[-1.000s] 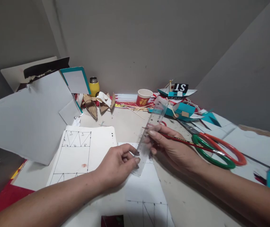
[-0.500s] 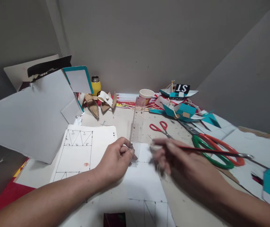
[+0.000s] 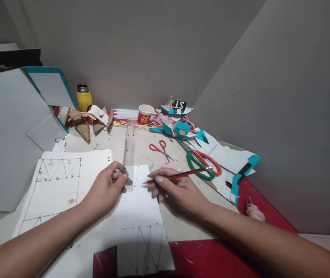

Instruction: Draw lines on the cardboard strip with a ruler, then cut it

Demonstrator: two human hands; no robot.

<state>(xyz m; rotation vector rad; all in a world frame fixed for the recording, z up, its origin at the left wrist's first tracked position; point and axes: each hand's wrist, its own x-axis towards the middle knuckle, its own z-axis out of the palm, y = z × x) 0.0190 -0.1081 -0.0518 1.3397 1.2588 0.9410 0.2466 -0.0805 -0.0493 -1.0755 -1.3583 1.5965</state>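
My left hand point(image 3: 108, 189) is closed on the lower end of a clear plastic ruler point(image 3: 130, 148), which points away from me over the top of a white paper strip point(image 3: 141, 206). Drawn triangle lines show near the strip's lower end, and a few more lines lie beside the ruler. My right hand point(image 3: 178, 191) grips a dark red pencil point(image 3: 179, 175), its tip just above or on the paper, right of the ruler; contact I cannot tell. Left of the strip, a larger white sheet point(image 3: 57, 193) bears a drawn pattern of triangles, partly under my left forearm.
Small red scissors point(image 3: 161, 148) and large green-and-orange scissors point(image 3: 201, 166) lie to the right. At the back stand a paper cup point(image 3: 145, 114), a yellow bottle point(image 3: 84, 99), cardboard boats point(image 3: 79, 125) and teal paper boats point(image 3: 179, 129). A large white board point(image 3: 5, 143) leans at left.
The view has turned to the right. My right hand has brought the pencil close to the paper beside the ruler, while the left hand keeps hold of the ruler.
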